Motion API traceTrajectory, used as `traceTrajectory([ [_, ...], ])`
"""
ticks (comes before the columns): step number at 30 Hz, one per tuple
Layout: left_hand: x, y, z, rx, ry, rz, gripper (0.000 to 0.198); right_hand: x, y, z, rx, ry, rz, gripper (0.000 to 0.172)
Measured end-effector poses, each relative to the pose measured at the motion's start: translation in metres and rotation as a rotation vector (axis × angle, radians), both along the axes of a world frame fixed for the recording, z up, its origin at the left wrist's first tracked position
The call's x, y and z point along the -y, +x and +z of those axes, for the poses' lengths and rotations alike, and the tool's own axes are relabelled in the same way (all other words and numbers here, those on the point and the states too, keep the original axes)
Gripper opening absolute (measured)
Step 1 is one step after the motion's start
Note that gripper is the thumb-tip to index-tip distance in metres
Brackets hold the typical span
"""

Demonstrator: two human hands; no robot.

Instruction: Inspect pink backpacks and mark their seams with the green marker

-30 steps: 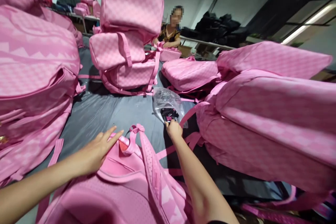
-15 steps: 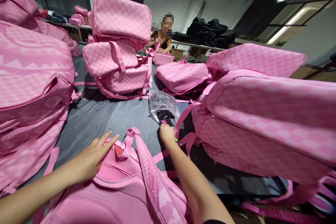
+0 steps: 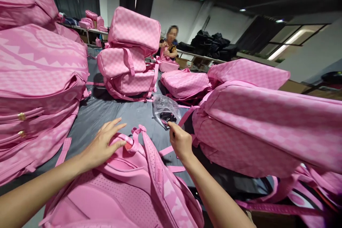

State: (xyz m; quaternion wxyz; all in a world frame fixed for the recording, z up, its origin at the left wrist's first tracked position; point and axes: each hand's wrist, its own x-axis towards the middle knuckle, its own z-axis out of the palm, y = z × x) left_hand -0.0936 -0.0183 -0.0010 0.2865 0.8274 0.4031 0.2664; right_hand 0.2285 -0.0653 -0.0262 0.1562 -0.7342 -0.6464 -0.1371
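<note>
A pink backpack [image 3: 114, 192] lies in front of me with its padded back and a shoulder strap [image 3: 157, 171] facing up. At its top edge, beside the carry loop, my left hand [image 3: 104, 142] rests with the fingers spread. My right hand [image 3: 181, 142] is closed in a pinch at the near edge of a clear plastic bag [image 3: 161, 103]. What the pinch holds, if anything, is too small to make out; a dark spot shows within the curled fingers. Inside the clear bag lie small black pieces [image 3: 167, 116].
Large pink backpacks [image 3: 40, 60] are piled at the left, and more pink checked bags [image 3: 256, 124] crowd the right. A stack of pink bags [image 3: 133, 30] stands farther back on the grey-covered table [image 3: 114, 108]. Beyond it, a person [image 3: 171, 48] handles a pink piece.
My right hand has drawn back toward me from the clear bag, its fingers pinched. My left hand has lifted slightly and spread its fingers. The view has shifted somewhat.
</note>
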Motion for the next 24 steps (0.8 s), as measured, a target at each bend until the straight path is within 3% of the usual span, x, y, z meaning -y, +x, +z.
traceTrajectory([
  [2,0.012,0.007,0.017,0.229,-0.152,0.023,0.053,0.026,-0.034,0.021,0.053,0.276,0.367,0.036],
  [4,0.023,0.013,0.030,0.344,-0.480,-0.068,0.062,0.050,-0.066,0.039,0.135,0.463,0.694,0.033],
  [6,0.030,0.015,0.035,0.367,-0.740,-0.188,0.065,0.068,-0.088,0.049,0.219,0.466,0.837,0.031],
  [8,0.036,0.013,0.032,0.407,-0.779,-0.201,0.054,0.078,-0.098,0.052,0.214,0.417,0.834,0.032],
  [13,0.052,-0.002,0.024,0.580,-0.310,-0.056,0.016,0.081,-0.098,0.048,-0.341,0.267,0.579,0.031],
  [16,0.061,-0.006,0.023,0.495,0.061,-0.121,0.008,0.081,-0.107,0.054,-0.544,0.105,0.641,0.017],
  [20,0.066,-0.008,0.016,0.403,0.531,-0.248,0.007,0.085,-0.126,0.064,-0.419,0.073,0.685,0.015],
  [24,0.063,-0.016,0.004,0.382,0.639,-0.364,0.010,0.088,-0.135,0.059,-0.195,0.123,0.661,0.022],
])
